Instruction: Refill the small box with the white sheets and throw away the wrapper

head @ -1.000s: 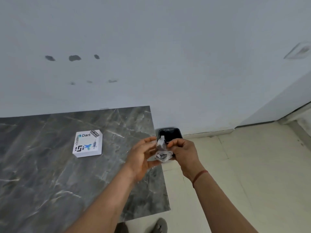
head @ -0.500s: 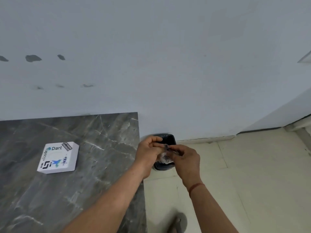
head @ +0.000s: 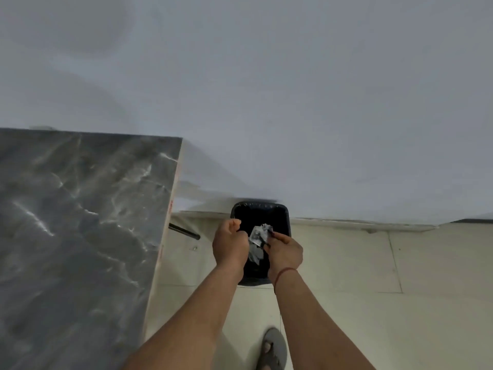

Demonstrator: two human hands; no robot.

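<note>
My right hand (head: 285,253) pinches the crumpled wrapper (head: 258,239) by its edge, my left hand (head: 230,244) curled shut just beside it, directly over the black bin (head: 280,212); light, limp and crinkly, it should drop once released.

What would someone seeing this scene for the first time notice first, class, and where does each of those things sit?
The eye goes first to the two hands at centre, the left hand and right hand, pinching a crumpled wrapper between them. Directly beneath them, a black bin stands on the pale floor against the wall. The dark marble table fills the left side.
</note>
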